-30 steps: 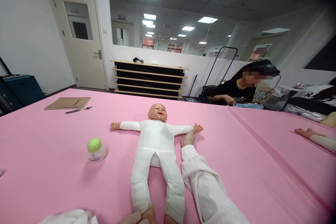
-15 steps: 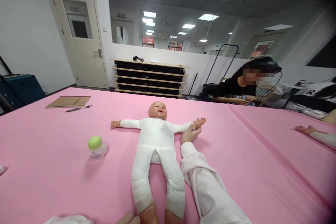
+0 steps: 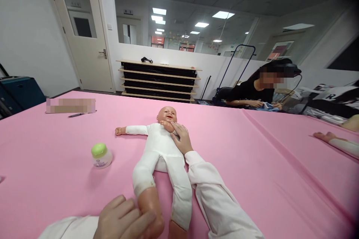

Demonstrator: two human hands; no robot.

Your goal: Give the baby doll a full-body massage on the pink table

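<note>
A baby doll [image 3: 161, 149] lies face up on the pink tabletop [image 3: 252, 164]. The left hand [image 3: 123, 220] curls around its bare foot; the right hand [image 3: 182, 139] presses its folded arm flat against the chest. Pulling that foot sideways could drag the doll into the green-capped jar [image 3: 101, 155] nearby.

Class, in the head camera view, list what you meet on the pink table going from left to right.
Pen → green-capped bottle → left hand on the doll's foot → baby doll → right hand on the doll's chest → second doll's arm.
</note>
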